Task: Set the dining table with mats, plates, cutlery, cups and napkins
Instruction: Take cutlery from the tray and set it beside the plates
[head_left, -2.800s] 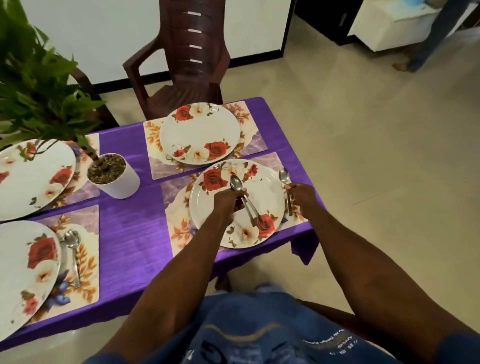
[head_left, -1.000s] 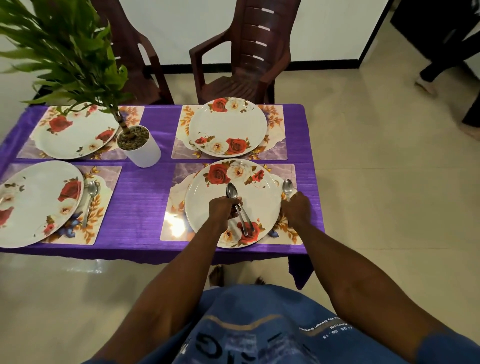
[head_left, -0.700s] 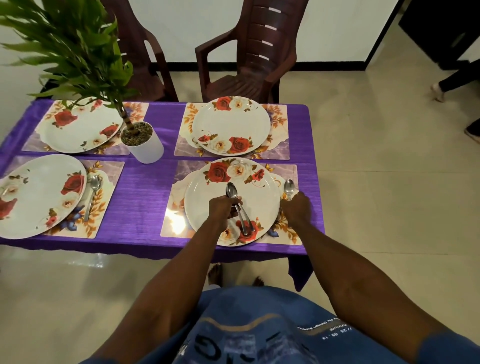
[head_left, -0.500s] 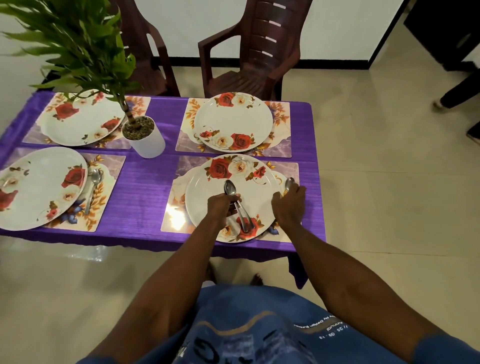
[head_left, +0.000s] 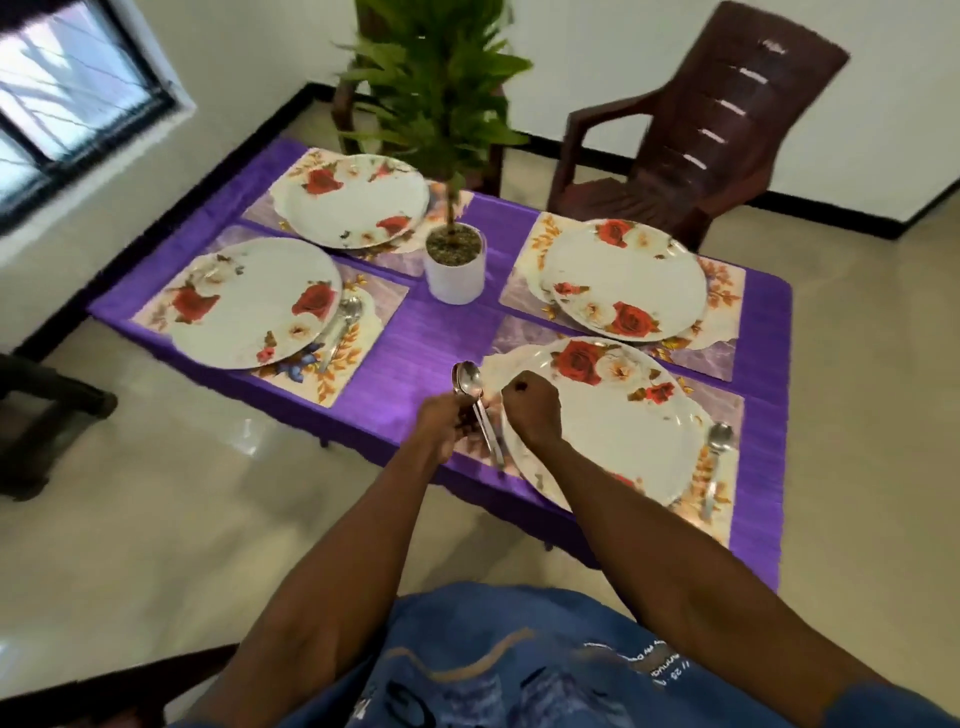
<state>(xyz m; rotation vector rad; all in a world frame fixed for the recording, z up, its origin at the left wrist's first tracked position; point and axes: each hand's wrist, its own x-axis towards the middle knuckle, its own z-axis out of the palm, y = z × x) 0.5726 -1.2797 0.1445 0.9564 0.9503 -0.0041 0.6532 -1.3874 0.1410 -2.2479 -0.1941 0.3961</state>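
Note:
Four floral plates lie on four mats on the purple tablecloth (head_left: 436, 338). My left hand (head_left: 441, 421) grips a small bunch of spoons (head_left: 467, 379), bowls up, just left of the nearest plate (head_left: 613, 421). My right hand (head_left: 532, 410) hovers over that plate's left rim with curled fingers, right beside the spoon handles; whether it pinches one is unclear. One spoon (head_left: 719, 452) lies on the mat to the right of the nearest plate. Another spoon (head_left: 343, 325) lies beside the left plate (head_left: 254, 301).
A white pot with a green plant (head_left: 454, 267) stands mid-table between the mats. Two more plates sit at the far side (head_left: 358, 200) (head_left: 628, 280). A brown plastic chair (head_left: 696, 130) stands behind the table. Dark furniture (head_left: 47, 405) is at the left.
My right hand has left the spoon on the right mat and crossed the plate to my left hand. My left hand carried its spoons left, off the plate. The view swung round.

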